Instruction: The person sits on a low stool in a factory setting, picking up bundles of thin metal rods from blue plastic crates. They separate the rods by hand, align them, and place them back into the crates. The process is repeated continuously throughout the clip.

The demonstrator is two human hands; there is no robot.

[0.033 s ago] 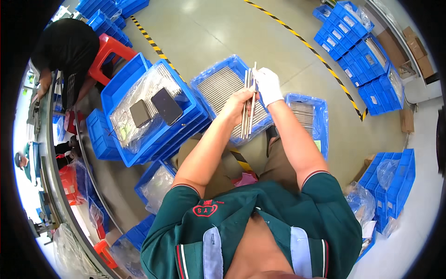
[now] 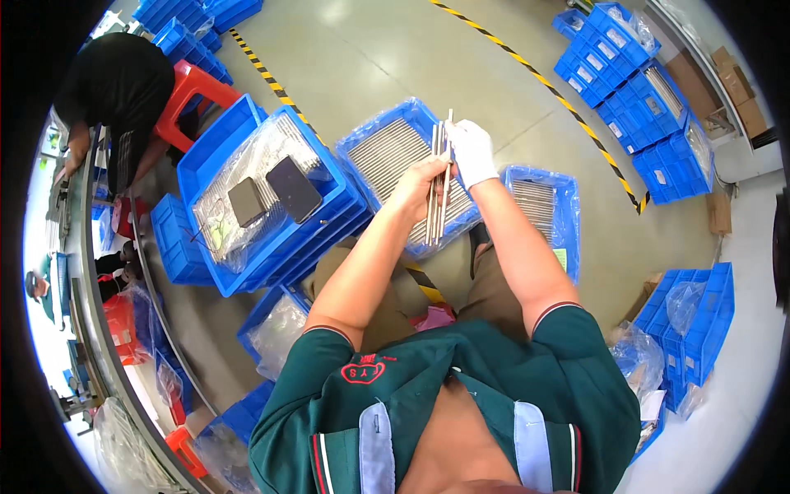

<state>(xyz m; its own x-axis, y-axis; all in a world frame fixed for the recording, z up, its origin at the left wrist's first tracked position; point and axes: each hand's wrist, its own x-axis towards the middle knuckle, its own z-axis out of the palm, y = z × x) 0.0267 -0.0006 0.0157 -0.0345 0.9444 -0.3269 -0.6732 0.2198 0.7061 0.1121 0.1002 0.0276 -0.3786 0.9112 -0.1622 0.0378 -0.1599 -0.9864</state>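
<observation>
– Smooth grey-green floor [image 2: 378, 41] is crossed by yellow-and-black striped tape [image 2: 531, 67]; stacked blue plastic bins [image 2: 679, 177] are noted by the right-hand wall. What is held?

– Several slim, silvery metal rods [image 2: 431, 224], bundled roughly side by side. They are grasped near mid-length by the bare left hand [image 2: 428, 177], fingers curled round.

– And on the other side?

– The bundle's far part is met by the white-gloved right hand [image 2: 472, 150]. Whether it is pinched or merely steadied cannot be told; the fingertips are hidden.

– Position of the rods?

– Above a rectangular, film-lined blue plastic bin [image 2: 426, 115], in which similar metal rods [image 2: 387, 152] are laid in rows. More are held in a narrower blue bin [image 2: 568, 216], right of the right forearm. At left, two dark, flat rectangular objects [image 2: 294, 189] are rested on clear film.

– Any change?

– Hardly any against the preceding frame: only a slight shift of view is noted. Same bundle, same grip; handling is judged to be mid-course.
</observation>
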